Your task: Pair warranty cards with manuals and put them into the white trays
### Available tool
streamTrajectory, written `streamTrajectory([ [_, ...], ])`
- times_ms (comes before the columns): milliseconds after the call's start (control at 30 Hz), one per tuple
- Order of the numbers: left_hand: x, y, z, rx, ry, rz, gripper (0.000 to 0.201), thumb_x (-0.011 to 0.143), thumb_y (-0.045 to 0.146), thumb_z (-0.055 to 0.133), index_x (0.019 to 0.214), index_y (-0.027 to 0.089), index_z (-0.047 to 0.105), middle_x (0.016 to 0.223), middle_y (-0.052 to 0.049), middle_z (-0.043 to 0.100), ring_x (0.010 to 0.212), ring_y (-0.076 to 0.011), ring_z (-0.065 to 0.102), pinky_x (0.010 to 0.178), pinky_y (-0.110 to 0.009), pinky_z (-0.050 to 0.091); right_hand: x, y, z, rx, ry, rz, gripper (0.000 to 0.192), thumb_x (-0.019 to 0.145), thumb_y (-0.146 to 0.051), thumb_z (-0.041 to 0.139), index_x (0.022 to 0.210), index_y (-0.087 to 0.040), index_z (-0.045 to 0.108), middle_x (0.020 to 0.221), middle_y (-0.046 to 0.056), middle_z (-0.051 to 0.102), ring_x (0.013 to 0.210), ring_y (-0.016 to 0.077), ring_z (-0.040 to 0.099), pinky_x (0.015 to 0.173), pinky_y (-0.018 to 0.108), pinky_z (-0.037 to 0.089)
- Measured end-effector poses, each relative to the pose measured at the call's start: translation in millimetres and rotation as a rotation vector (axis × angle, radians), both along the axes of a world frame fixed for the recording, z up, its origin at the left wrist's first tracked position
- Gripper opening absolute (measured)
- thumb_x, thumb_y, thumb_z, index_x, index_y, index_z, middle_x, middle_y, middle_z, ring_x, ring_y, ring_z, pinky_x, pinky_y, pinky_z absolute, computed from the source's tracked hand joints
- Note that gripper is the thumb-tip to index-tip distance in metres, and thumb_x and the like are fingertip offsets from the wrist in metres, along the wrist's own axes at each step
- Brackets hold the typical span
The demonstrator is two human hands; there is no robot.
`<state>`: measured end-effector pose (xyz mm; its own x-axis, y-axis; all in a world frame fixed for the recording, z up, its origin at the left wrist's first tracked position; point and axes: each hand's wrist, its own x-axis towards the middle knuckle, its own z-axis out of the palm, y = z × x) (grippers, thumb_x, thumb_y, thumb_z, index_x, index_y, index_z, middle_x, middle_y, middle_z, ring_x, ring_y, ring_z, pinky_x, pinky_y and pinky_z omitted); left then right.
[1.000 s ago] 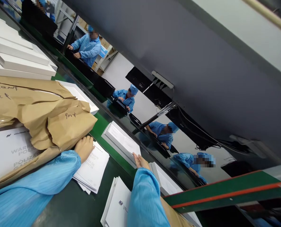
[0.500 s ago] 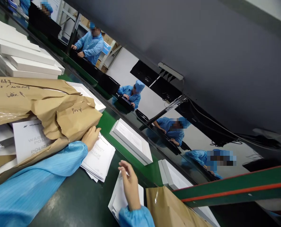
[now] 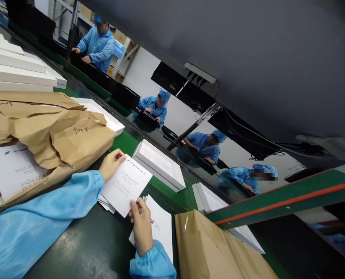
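Both my hands pinch one warranty leaflet (image 3: 127,186): left hand (image 3: 110,164) at its 10 o'clock corner, right hand (image 3: 141,226) at 5 o'clock, above the bench's leaflet stack (image 3: 106,202). Long axis 1-to-7.

The scene is evenly and brightly lit from overhead, with soft, shallow shadows. A faint sheen lies on the dark green table (image 3: 82,248) just below the left hand (image 3: 110,164), and a small glare spot shows on the brown paper bag (image 3: 215,252) to the right of the right hand (image 3: 141,228). The glossy black strip (image 3: 189,162) beyond the hands mirrors the workers sharply. The frame is strongly tilted, and straight lines bow toward the edges. Near the hands, print is crisp; the far upper corners are softer, and the faces are pixelated.
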<state>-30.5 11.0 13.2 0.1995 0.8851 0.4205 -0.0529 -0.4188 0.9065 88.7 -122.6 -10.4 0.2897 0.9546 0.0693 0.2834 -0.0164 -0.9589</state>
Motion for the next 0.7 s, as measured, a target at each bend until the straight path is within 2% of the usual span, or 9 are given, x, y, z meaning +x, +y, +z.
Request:
streamTrajectory([
  [67,4.4,-10.1,-4.1,0.142,0.192,0.09,0.02,0.077,0.025,0.035,0.09,0.017,0.048,0.086,-0.002,0.053,0.076,-0.012,0.05,0.067,-0.024,0.039,2.2,-0.1,-2.0,0.018,0.022,-0.074,0.03,0.072,-0.045,0.043,0.06,-0.018,0.039,0.043,-0.008,0.032,0.039,0.0061,0.03,0.037,0.017,0.021],
  [133,8.4,-20.2,-7.7,0.309,0.427,0.192,0.029,0.078,0.023,0.034,0.106,0.019,0.042,0.104,-0.005,0.048,0.09,-0.0148,0.047,0.076,-0.028,0.036,6.4,0.5,-3.8,0.026,0.026,-0.125,0.032,0.072,-0.047,0.042,0.06,-0.018,0.037,0.04,-0.008,0.033,0.036,0.0059,0.029,0.036,0.017,0.021],
  [233,12.1,-32.2,-8.8,0.488,0.676,0.302,0.035,0.079,0.021,0.032,0.114,0.02,0.037,0.113,-0.006,0.044,0.099,-0.018,0.041,0.08,-0.032,0.031,13.6,2.4,-5.2,0.003,0.021,-0.133,0.032,0.072,-0.048,0.041,0.062,-0.018,0.038,0.038,-0.008,0.034,0.034,0.0055,0.027,0.035,0.017,0.019],
  [333,11.9,-39.2,-2.3,0.579,0.762,0.352,0.036,0.08,0.019,0.031,0.115,0.023,0.036,0.117,-0.006,0.042,0.101,-0.0192,0.039,0.081,-0.035,0.028,19.2,4.6,-4.9,-0.039,0.004,-0.095,0.032,0.073,-0.048,0.039,0.064,-0.017,0.039,0.036,-0.008,0.035,0.032,0.0048,0.025,0.034,0.016,0.018],
  [467,11.1,-46.7,10.9,0.558,0.858,0.374,0.037,0.078,0.018,0.035,0.115,0.021,0.037,0.122,-0.008,0.036,0.106,-0.0242,0.034,0.083,-0.04,0.025,21.8,8.1,-2.4,-0.114,-0.051,-0.051,0.031,0.073,-0.047,0.039,0.062,-0.017,0.037,0.034,-0.009,0.035,0.03,0.0042,0.025,0.032,0.015,0.017],
  [533,11.9,-51.0,14.9,0.492,0.9,0.283,0.037,0.077,0.02,0.038,0.114,0.02,0.037,0.119,-0.009,0.04,0.102,-0.0246,0.039,0.081,-0.039,0.028,19.5,10.7,0.1,-0.141,-0.065,-0.017,0.03,0.072,-0.046,0.04,0.061,-0.018,0.036,0.033,-0.009,0.035,0.029,0.004,0.025,0.031,0.015,0.016],
  [633,12.3,-52.8,15.3,0.355,0.906,0.05,0.045,0.076,0.026,0.038,0.12,0.023,0.027,0.101,-0.006,0.053,0.085,-0.0195,0.051,0.07,-0.03,0.036,11.7,16.1,4.5,-0.168,-0.077,0.054,0.03,0.071,-0.045,0.041,0.061,-0.018,0.037,0.031,-0.009,0.035,0.027,0.0043,0.026,0.03,0.015,0.016],
  [700,9.5,-46.9,12.6,0.315,0.888,0.054,0.049,0.076,0.026,0.038,0.122,0.022,0.021,0.102,-0.006,0.051,0.088,-0.019,0.05,0.068,-0.028,0.037,5.9,19.9,6.4,-0.152,-0.079,0.077,0.03,0.071,-0.045,0.041,0.061,-0.018,0.038,0.031,-0.009,0.036,0.027,0.0047,0.027,0.03,0.015,0.017],
])
